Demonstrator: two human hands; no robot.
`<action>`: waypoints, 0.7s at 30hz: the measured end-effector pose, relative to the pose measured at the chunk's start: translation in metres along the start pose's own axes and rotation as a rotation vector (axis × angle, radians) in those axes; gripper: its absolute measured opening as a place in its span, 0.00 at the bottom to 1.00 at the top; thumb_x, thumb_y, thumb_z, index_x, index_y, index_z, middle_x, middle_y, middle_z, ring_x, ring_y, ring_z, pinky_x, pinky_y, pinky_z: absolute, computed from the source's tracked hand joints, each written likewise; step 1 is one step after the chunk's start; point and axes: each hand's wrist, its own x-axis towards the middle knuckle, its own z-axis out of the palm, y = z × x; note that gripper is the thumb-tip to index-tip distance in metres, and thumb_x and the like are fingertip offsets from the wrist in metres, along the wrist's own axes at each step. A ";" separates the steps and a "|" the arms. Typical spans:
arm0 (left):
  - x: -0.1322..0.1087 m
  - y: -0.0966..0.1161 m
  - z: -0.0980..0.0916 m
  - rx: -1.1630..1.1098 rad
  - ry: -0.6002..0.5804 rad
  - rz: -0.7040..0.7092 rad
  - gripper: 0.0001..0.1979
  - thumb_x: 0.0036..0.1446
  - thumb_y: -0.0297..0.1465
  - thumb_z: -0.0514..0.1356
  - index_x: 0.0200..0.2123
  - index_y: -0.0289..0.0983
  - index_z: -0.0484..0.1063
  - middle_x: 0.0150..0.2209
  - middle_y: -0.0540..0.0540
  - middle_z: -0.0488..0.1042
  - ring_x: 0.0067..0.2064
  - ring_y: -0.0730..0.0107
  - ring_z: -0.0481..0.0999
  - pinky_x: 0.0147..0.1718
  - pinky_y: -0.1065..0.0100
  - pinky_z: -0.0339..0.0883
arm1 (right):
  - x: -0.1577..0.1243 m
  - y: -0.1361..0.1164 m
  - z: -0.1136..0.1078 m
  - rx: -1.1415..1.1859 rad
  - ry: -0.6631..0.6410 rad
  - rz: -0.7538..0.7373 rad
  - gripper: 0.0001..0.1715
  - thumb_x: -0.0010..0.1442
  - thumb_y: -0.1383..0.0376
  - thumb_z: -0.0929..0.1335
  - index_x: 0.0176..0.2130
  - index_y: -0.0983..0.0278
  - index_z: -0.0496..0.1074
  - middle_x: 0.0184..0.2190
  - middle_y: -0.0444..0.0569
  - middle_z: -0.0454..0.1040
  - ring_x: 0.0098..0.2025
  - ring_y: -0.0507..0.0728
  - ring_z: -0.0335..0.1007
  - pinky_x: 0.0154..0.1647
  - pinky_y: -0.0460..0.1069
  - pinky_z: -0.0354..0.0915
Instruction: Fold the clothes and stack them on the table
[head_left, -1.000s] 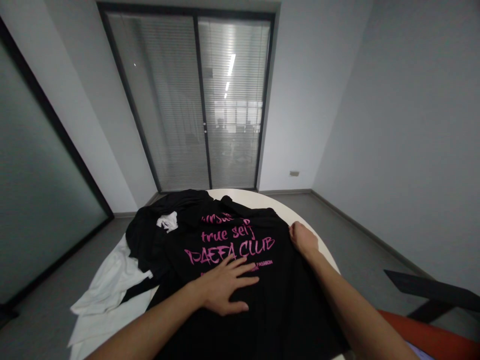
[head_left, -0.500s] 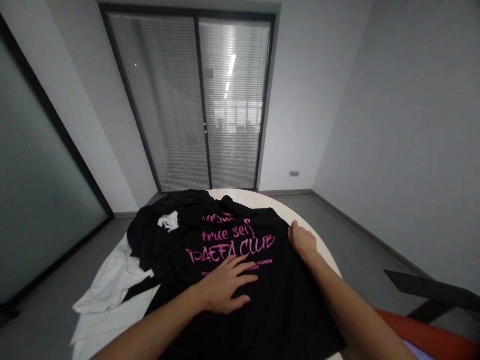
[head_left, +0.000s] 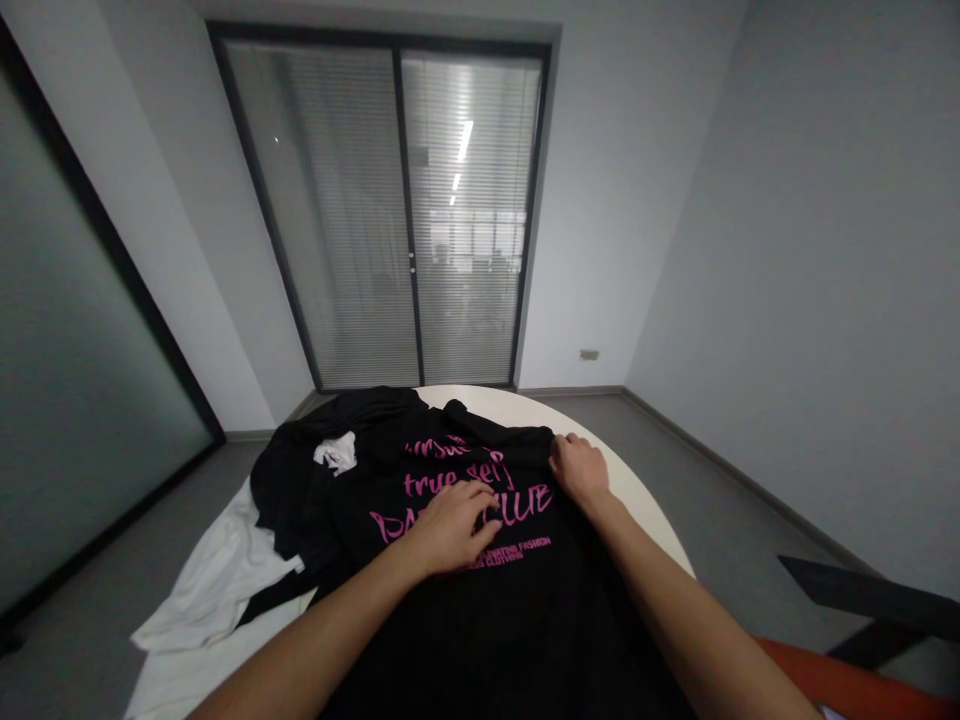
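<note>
A black T-shirt [head_left: 517,620] with pink lettering lies spread over a round white table [head_left: 645,500]. My left hand [head_left: 450,525] rests on the lettering in the middle of the shirt, fingers curled onto the fabric. My right hand [head_left: 579,468] lies on the shirt's right side near its upper edge, fingers bent over the cloth. Whether either hand pinches the fabric cannot be told.
More black clothing [head_left: 315,470] is heaped at the table's far left, with a white garment [head_left: 217,575] hanging off the left edge. An orange chair seat [head_left: 862,685] is at the lower right. Glass doors with blinds [head_left: 405,220] stand behind the table.
My left hand slid forward up onto the pink lettering and its fingers curled. My right hand moved left from the shirt's right edge onto the fabric.
</note>
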 end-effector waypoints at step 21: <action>0.038 -0.067 0.042 0.084 0.208 -0.376 0.22 0.62 0.35 0.55 0.58 0.37 0.71 0.59 0.38 0.68 0.62 0.52 0.64 0.66 0.49 0.51 | 0.163 -0.028 0.046 0.810 -0.001 0.240 0.28 0.69 0.64 0.56 0.65 0.69 0.56 0.52 0.59 0.76 0.53 0.59 0.74 0.54 0.53 0.67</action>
